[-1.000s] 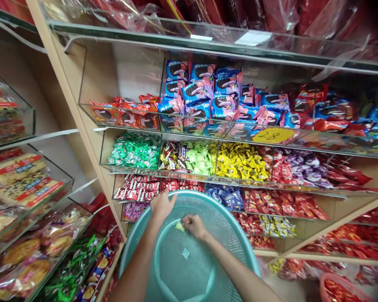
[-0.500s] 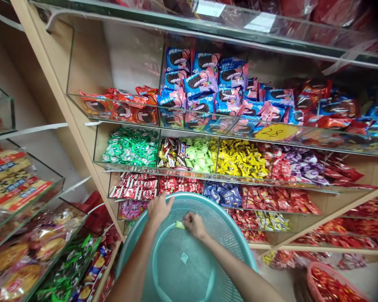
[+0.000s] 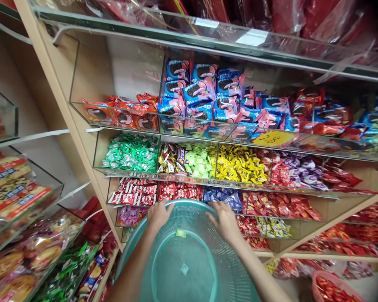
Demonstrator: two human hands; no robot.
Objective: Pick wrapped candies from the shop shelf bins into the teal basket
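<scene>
A round teal mesh basket (image 3: 189, 214) is held in front of the sweet shelves. My left hand (image 3: 158, 214) grips its far rim on the left, fingers curled over the edge. On the right part of the far rim rests my right hand (image 3: 224, 221), fingers wrapped over the edge. Inside the basket lie a pale green wrapped sweet (image 3: 180, 233) near the far wall and a small light green sweet (image 3: 185, 269) on the bottom.
Glass-fronted shelves ahead hold bins of green sweets (image 3: 130, 152), light green sweets (image 3: 200, 159), yellow sweets (image 3: 239, 161), biscuit packs (image 3: 204, 90) and a yellow price tag (image 3: 272, 137). More snack bins (image 3: 15, 188) stand on the left. A red basket (image 3: 334, 287) sits low right.
My right hand let go of the pale green sweet inside the basket and moved up to the far rim on the right. The left hand kept its grip.
</scene>
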